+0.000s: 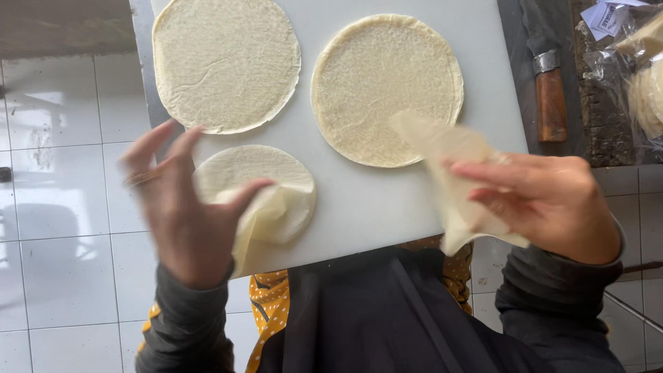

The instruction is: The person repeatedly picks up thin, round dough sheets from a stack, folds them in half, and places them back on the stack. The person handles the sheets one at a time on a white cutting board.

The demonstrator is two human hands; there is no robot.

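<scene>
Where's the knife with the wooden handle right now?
In the head view, the wooden-handled knife lies at the upper right, just off the right edge of the white cutting board, left of the bagged wrappers.

A white board (387, 200) is carrying the load, sitting tilted across a grey counter (514, 41). Two big round wrappers are lying flat on it, one at the far left (226, 62) and one beside it on the right (376, 83), apart. A smaller wrapper (273, 176) is resting nearer the front edge. A wooden-handled knife (550, 97) is lying on the counter just right of the board
</scene>
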